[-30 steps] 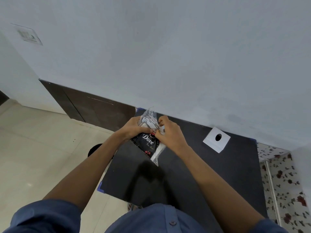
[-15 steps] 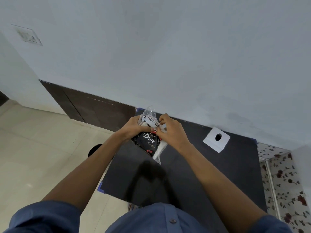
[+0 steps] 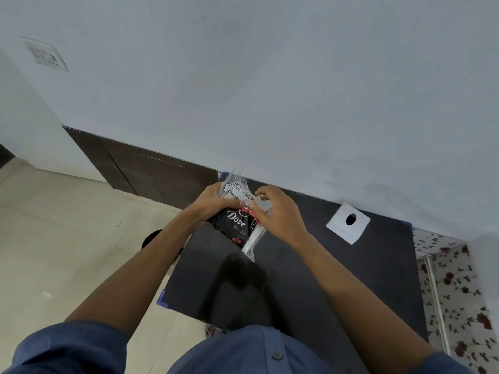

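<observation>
Hardly shifting since earlier: gripping clear bag (image 3: 237, 186) (Dove packet (image 3: 235, 225) inside) with left hand (image 3: 213, 205), pinching its mouth with right hand (image 3: 278, 214), above black table (image 3: 337, 279); probably sealing, next pressing along the opening

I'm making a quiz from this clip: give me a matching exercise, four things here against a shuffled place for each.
1 bagged Dove packet
2 white card
3 table
4 switch plate

A high on the wall
B held by left hand and right hand
C lying on the table's right part
D beneath the card

Pairs: 1-B, 2-C, 3-D, 4-A
</observation>
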